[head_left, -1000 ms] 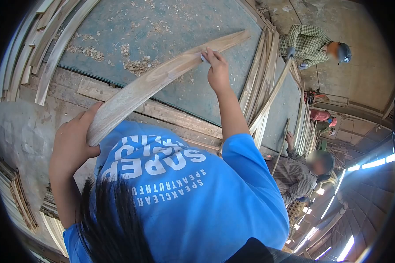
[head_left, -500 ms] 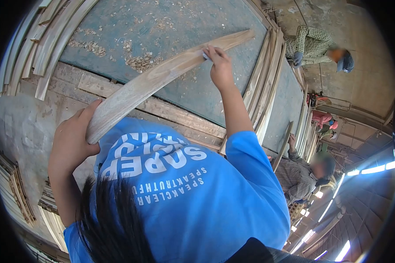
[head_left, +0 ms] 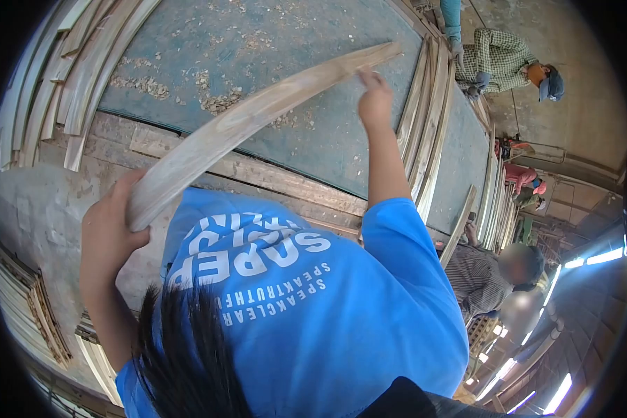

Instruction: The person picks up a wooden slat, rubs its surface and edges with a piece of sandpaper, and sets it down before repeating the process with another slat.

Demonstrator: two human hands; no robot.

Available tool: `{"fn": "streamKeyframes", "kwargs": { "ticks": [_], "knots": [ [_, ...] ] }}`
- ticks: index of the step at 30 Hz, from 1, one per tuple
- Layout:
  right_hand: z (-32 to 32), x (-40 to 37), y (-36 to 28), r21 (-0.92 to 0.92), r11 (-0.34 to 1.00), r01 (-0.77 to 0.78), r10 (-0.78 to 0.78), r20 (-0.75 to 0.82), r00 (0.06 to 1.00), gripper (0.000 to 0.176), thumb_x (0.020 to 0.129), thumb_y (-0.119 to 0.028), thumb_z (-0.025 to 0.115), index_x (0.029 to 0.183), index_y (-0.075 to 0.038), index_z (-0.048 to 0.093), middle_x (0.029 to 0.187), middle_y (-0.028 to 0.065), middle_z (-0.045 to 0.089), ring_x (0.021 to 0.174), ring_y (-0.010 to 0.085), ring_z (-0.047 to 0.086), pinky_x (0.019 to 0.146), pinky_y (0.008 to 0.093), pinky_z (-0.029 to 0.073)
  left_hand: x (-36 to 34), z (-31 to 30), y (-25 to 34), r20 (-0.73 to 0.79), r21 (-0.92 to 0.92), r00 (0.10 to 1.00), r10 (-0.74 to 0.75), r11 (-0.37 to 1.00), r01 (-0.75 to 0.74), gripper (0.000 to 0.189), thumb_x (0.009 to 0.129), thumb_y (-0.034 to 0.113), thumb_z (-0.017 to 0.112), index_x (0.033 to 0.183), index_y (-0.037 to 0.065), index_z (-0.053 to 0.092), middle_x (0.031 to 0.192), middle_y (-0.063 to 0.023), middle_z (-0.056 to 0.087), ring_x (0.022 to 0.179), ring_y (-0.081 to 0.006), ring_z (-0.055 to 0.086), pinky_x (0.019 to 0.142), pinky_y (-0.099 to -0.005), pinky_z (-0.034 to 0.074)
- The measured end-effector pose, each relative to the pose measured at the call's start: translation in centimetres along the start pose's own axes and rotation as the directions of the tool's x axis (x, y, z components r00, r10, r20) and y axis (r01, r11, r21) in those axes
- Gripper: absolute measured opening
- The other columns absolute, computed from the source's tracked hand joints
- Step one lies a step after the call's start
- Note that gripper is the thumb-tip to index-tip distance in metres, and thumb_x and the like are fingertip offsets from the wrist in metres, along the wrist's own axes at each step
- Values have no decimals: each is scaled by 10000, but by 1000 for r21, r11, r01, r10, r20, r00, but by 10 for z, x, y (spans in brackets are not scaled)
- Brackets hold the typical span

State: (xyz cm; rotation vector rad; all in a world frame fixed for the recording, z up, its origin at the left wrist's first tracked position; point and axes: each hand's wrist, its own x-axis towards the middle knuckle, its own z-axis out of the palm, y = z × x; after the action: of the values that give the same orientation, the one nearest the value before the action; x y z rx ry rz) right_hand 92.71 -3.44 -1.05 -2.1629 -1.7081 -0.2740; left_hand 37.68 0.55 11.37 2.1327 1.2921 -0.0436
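Observation:
A long, pale wooden plank (head_left: 237, 122) slants from the lower left to the upper right, over a blue-grey tabletop (head_left: 313, 150) strewn with wood chips. My left hand (head_left: 111, 226) is closed round its near end, thumb below and fingers above. By the lower edge of the plank's far end is my right hand (head_left: 375, 101), its fingers drawn together and partly blurred. What those fingers hold is hidden.
Stacked wooden strips (head_left: 83, 76) lie at the upper left, and more strips (head_left: 425, 125) run along the table's right side. A person in a checked shirt (head_left: 498, 59), a teal sleeve (head_left: 451, 19) and a person in a striped shirt (head_left: 474, 279) are at the right.
My right hand has slid along the plank towards its far end, and the small whitish thing in its fingers no longer shows. A teal-sleeved arm has appeared at the upper right.

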Motion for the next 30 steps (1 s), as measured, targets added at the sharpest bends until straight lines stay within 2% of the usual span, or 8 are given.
{"fn": "streamKeyframes", "kwargs": {
  "ticks": [5,8,10,11,13,19,25,30],
  "knots": [
    [-11,6,5,39,992,-117,121,-98,988,698,745,149,468,1415,-17,569,1318,139,681,1234,375,587,1056,473,451,-25,-14,-43,-212,187,976,41,982,-1,831,561,-99,684,1344,131,529,1108,-180,660,977,-403,645,827,-445,503],
    [9,6,11,166,970,-177,189,-58,980,694,744,150,460,1418,15,551,1331,137,673,1243,372,592,1087,441,445,-44,-34,-52,-202,140,958,-202,962,232,770,612,-163,595,1327,119,545,1191,-124,624,1007,-387,598,927,-447,481],
    [32,6,21,554,776,-301,449,-151,881,748,735,177,376,1441,-9,538,1296,169,685,1265,409,575,1102,425,426,-60,-40,-59,-259,203,948,-187,949,243,776,615,-165,588,1333,124,544,1209,-124,612,1055,-385,582,962,-451,464],
    [39,6,21,562,773,-296,449,-154,880,748,735,177,376,1441,-9,538,1296,169,685,1265,409,575,1102,425,426,-67,-43,-63,-309,264,936,-169,930,255,782,617,-167,581,1340,129,543,1228,-124,601,1102,-383,565,997,-455,447],
    [47,7,8,173,984,-52,62,-54,997,701,726,150,447,1394,-14,580,1243,127,714,1240,397,600,1084,439,463,-75,-47,-70,-303,229,920,-248,919,322,797,620,-168,573,1356,135,538,1248,-124,584,1176,-380,535,1039,-461,420],
    [60,40,-8,383,924,-23,7,43,999,615,740,142,451,1300,-14,652,1236,180,700,1191,381,633,1052,434,487,-83,-53,-59,-375,304,900,-225,887,348,808,616,-149,594,1368,142,538,1249,-108,587,1182,-361,544,1032,-461,430],
    [49,45,-17,345,930,130,-171,90,981,592,747,138,466,1284,-12,666,1159,189,721,1160,370,650,998,432,519,-85,-45,-66,-377,311,890,-255,870,381,850,607,-150,599,1393,165,525,1293,-112,578,1228,-365,536,1041,-471,417],
    [55,37,-12,294,951,98,-135,109,985,609,739,139,464,1294,-16,662,1160,199,716,1151,389,649,1000,443,517,-80,-47,-63,-391,330,889,-237,866,376,811,600,-141,606,1355,151,556,1253,-106,607,1176,-350,557,1034,-448,437]
  ]
}}
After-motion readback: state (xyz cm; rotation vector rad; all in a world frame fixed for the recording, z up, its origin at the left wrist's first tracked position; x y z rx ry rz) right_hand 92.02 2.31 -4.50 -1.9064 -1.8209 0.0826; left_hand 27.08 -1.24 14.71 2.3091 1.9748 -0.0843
